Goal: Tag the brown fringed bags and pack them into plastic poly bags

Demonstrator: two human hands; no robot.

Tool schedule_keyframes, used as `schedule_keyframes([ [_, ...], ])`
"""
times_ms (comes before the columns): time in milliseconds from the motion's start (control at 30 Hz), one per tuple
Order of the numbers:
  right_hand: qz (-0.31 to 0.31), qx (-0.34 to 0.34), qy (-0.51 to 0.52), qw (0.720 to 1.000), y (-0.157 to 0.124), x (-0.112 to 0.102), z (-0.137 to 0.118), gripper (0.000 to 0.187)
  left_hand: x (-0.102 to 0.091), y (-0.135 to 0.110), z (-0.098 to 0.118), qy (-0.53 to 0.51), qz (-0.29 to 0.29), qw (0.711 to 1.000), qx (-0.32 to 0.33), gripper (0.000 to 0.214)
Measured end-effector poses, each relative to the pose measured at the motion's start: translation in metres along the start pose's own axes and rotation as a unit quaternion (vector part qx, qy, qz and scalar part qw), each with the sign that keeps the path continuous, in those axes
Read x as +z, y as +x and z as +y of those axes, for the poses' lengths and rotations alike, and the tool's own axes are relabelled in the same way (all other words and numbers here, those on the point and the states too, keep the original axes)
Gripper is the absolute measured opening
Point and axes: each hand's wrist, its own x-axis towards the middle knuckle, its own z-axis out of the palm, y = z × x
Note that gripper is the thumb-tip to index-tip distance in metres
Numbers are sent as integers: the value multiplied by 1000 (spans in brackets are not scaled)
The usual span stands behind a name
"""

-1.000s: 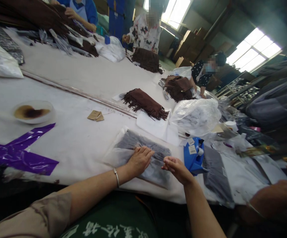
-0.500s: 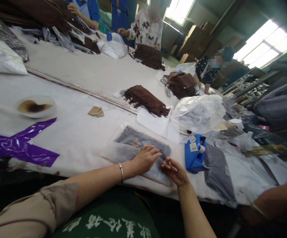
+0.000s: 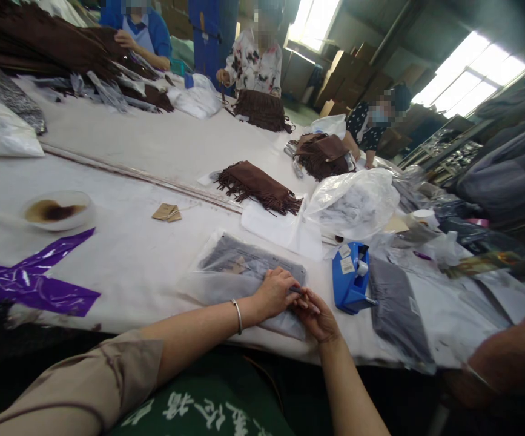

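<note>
A clear plastic bag (image 3: 219,272) with a folded grey garment inside lies on the white table (image 3: 144,254) near its front edge. My left hand (image 3: 275,292), with a thin bracelet at the wrist, rests on the bag's right end with its fingers curled over the flap. My right hand (image 3: 315,315) touches the left one at that same corner, fingers pinched together on the bag's edge. A blue tape dispenser (image 3: 351,278) stands just right of my hands.
Brown fringed garments (image 3: 257,185) lie further back, beside white sheets and a puffed plastic bag (image 3: 355,203). Purple tape (image 3: 30,281) and a stained dish (image 3: 57,210) sit at the left. More grey bagged garments (image 3: 396,309) lie at the right. Other people work at the far side; someone's arm (image 3: 507,363) is at the right.
My left hand slid toward the bag's right end and curled its fingers. My right hand came in to meet it at the flap. The view shifted slightly.
</note>
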Motion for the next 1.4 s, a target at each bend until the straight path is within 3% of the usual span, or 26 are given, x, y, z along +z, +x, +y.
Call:
schedule_keyframes([
  [200, 0, -1, 6, 1000, 0, 0, 0, 17, 2, 3, 0, -12, 2, 1000, 1, 11],
  [533, -2, -3, 1, 1000, -1, 1, 0, 15, -10, 1, -3, -53, 12, 999, 4, 2],
  [833, -3, -5, -9, 1000, -2, 4, 0, 14, -6, 7, 4, -66, -70, 995, -38, 28],
  [1000, -6, -9, -11, 1000, -3, 6, -1, 17, -10, 7, 6, -70, -53, 991, -100, 22],
  [1267, -7, -4, -34, 999, -4, 10, -2, 17, -28, -6, 10, -56, -36, 991, -115, 11],
  [1400, -10, 3, -64, 998, -6, 17, -5, 19, -34, -17, 14, -120, -78, 975, -169, 13],
])
